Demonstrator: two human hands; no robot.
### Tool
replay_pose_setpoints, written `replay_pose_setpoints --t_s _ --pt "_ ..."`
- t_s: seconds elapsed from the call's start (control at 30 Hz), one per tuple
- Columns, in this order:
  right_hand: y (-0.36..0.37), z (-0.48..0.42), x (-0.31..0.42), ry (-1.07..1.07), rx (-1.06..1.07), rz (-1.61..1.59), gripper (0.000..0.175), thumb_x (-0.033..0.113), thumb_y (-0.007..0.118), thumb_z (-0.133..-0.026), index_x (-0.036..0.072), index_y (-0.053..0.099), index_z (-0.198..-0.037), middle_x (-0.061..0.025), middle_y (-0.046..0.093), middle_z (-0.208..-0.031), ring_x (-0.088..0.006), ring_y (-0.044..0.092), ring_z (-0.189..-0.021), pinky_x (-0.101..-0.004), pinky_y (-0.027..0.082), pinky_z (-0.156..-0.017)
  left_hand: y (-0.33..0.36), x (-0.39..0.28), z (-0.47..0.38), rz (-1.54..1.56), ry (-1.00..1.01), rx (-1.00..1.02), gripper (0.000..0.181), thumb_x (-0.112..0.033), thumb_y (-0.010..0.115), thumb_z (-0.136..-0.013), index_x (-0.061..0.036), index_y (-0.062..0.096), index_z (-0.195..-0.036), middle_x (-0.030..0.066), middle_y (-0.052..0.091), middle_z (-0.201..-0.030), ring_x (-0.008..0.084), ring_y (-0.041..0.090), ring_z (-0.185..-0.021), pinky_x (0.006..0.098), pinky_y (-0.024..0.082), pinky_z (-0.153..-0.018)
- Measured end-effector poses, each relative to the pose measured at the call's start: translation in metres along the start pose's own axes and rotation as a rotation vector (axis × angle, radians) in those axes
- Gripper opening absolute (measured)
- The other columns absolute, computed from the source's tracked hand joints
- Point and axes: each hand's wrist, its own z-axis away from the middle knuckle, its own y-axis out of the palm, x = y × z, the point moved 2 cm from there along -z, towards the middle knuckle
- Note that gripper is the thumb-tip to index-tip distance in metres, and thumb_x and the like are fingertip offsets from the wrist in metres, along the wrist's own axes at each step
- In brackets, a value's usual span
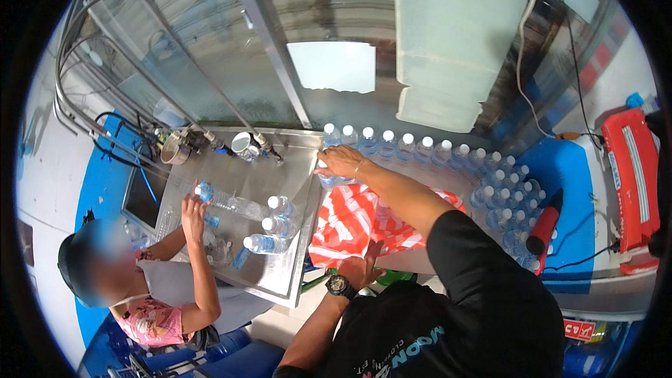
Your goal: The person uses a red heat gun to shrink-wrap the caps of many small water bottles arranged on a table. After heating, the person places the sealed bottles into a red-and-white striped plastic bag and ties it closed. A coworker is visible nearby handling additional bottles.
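Observation:
A red-and-white striped plastic bag (346, 220) lies spread on the counter in front of me. My left hand (359, 269), with a dark watch on its wrist, is at the near edge of the bag; whether its fingers grip the plastic is unclear. Beyond the bag's far left corner, my right hand (340, 161) is closed around the top of a clear capped water bottle (326, 181), partly covering it. A row of white-capped water bottles (407, 147) stands along the glass behind. Part of the bag is hidden under my right forearm.
At the left, a co-worker (202, 273) handles a bottle (231, 202) over a stainless steel sink tray (294, 273). Several bottles, metal pipes and a printed cup (245, 146) are there. More bottles (499, 199) cluster at the right, beside a red-and-black cylindrical object (543, 231).

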Motion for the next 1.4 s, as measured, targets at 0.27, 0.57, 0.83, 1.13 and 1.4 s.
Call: replay_pose_setpoints --t_s 0.27,0.57,0.83,1.13,1.4 --pt "-0.186 0.152 0.019 0.122 -0.800 -0.254 0.038 0.037 0.083 -0.089 0.004 0.066 -0.100 -0.0156 0.070 -0.086 -0.0345 0.069 -0.074 -0.0432 0.055 -0.065 -0.018 -0.035 -0.040 0.209 0.163 -0.069 0.091 -0.037 0.085 -0.082 -0.0101 0.041 -0.156 0.0253 0.060 -0.140 0.0427 0.063 -0.123 0.0517 0.055 -0.099" --pt "-0.194 0.244 0.060 0.142 -0.380 -0.190 0.045 0.050 0.072 -0.094 0.005 0.067 -0.096 -0.0164 0.067 -0.081 -0.0363 0.069 -0.074 -0.0452 0.055 -0.065 -0.001 -0.048 -0.047 0.192 0.272 0.164 0.052 -0.014 0.058 -0.094 -0.0044 0.049 -0.145 0.0266 0.072 -0.106 0.0441 0.070 -0.098 0.0547 0.055 -0.083" --pt "-0.020 0.223 0.057 0.131 -0.334 -0.052 0.046 0.048 0.068 -0.095 0.002 0.064 -0.099 -0.0137 0.066 -0.083 -0.0330 0.067 -0.081 -0.0442 0.057 -0.072 -0.006 -0.053 -0.047 0.268 0.243 0.009 0.036 -0.014 0.056 -0.099 -0.0027 0.059 -0.133 0.0274 0.073 -0.096 0.0446 0.072 -0.093 0.0540 0.056 -0.079" --pt "-0.011 0.224 0.055 0.125 -0.309 0.084 0.050 0.053 0.070 -0.091 0.005 0.068 -0.104 -0.0103 0.067 -0.099 -0.0289 0.065 -0.100 -0.0444 0.054 -0.090 -0.004 -0.050 -0.054 0.462 0.203 0.004 0.051 -0.022 0.069 -0.096 -0.0073 0.058 -0.143 0.0267 0.073 -0.106 0.0435 0.071 -0.100 0.0504 0.057 -0.086" --pt "-0.088 0.208 -0.091 0.412 -0.399 0.172 0.056 0.050 0.063 -0.098 0.007 0.061 -0.133 -0.0157 0.061 -0.118 -0.0355 0.058 -0.111 -0.0515 0.047 -0.096 -0.016 -0.069 -0.044 0.323 0.172 -0.141 0.081 -0.029 0.080 -0.088 -0.0088 0.040 -0.156 0.0281 0.053 -0.147 0.0468 0.062 -0.123 0.0498 0.055 -0.101"
